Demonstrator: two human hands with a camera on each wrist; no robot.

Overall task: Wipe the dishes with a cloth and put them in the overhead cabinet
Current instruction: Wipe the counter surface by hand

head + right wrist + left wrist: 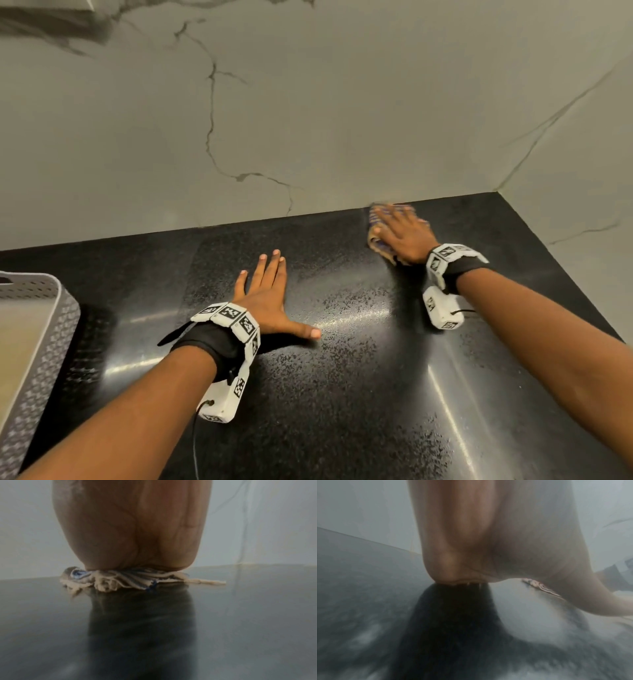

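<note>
The right hand lay flat on the cloth, its fingers straight and slightly spread, pressing it onto the black table right against the wall. In the right wrist view the heel of the palm bore down on the cloth, which bunched out from under it in striped folds with one frayed strand trailing sideways. The left hand rested palm down on the bare table, fingers straight and close together, thumb splayed toward the right hand, holding nothing. No dishes showed anywhere; a perforated grey basket stood well to the outer side of the left hand, and what it held could not be told.

The step seemed to be either wiping the table or taking up the cloth. To do it well, the right fingers would need to curl and gather the loose folds from under the palm, so no tail dragged. The left hand looked free to reach toward the basket for a dish. A bunched cloth wipes poorly, so it should probably be shaken flat and folded once before meeting a plate.
</note>
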